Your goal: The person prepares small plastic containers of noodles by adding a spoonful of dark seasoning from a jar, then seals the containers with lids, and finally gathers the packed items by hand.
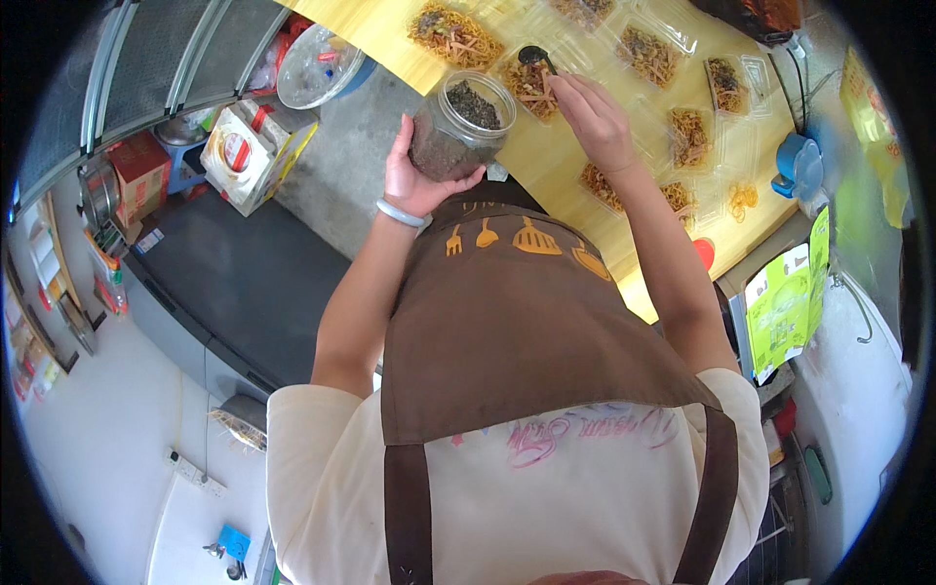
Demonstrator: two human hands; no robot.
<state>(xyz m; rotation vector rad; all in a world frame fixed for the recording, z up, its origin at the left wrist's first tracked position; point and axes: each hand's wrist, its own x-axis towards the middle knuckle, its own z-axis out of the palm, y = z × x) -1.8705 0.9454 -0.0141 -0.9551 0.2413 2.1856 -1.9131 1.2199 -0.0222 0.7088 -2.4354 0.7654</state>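
My left hand (431, 175) grips a clear wide-mouthed jar (452, 150) from below and the side. Dark, crumbly flakes (472, 106) fill much of the jar, and its mouth is uncovered. In my right hand (594, 121) is a small black spoon (534, 55), its bowl above a portion of noodles with sliced pink topping (528, 89). That portion lies in a clear plastic container just beyond the jar. A larger noodle portion (455, 38) sits farther to the left on the yellow table (523, 157).
Several more clear containers of noodles (689, 137) spread across the table. Rubber bands (742, 201) and a red lid-like item (703, 253) lie near its right side, with a blue cup (797, 168) beyond. A bucket (322, 67) and cardboard box (252, 157) stand left.
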